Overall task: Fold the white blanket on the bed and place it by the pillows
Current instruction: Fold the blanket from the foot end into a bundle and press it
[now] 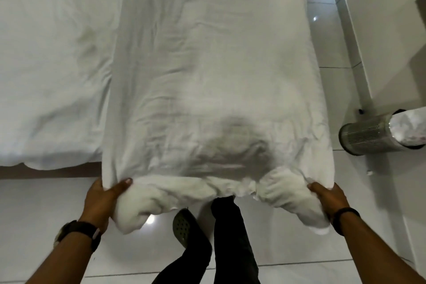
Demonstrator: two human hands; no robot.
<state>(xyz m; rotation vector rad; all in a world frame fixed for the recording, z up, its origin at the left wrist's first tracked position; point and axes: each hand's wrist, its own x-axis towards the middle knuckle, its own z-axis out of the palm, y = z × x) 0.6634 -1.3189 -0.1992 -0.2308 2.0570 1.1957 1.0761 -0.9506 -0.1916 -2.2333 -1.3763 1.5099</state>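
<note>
The white blanket (pixel 212 71) lies as a long folded strip down the right side of the bed (pixel 50 64) and hangs past the bed's near edge. My left hand (pixel 101 200) grips its near left corner, thumb on top. My right hand (pixel 327 198) grips the near right corner the same way. Between my hands the blanket's thick edge sags in bunched folds over the floor. No pillows are in view.
A wrinkled white sheet covers the bed's left part. White tiled floor (pixel 46 214) lies below me, with my dark trouser legs and one shoe (pixel 184 226). At the right stand a metal mesh bin (pixel 368 134) with a white liner and a white cabinet (pixel 380 30).
</note>
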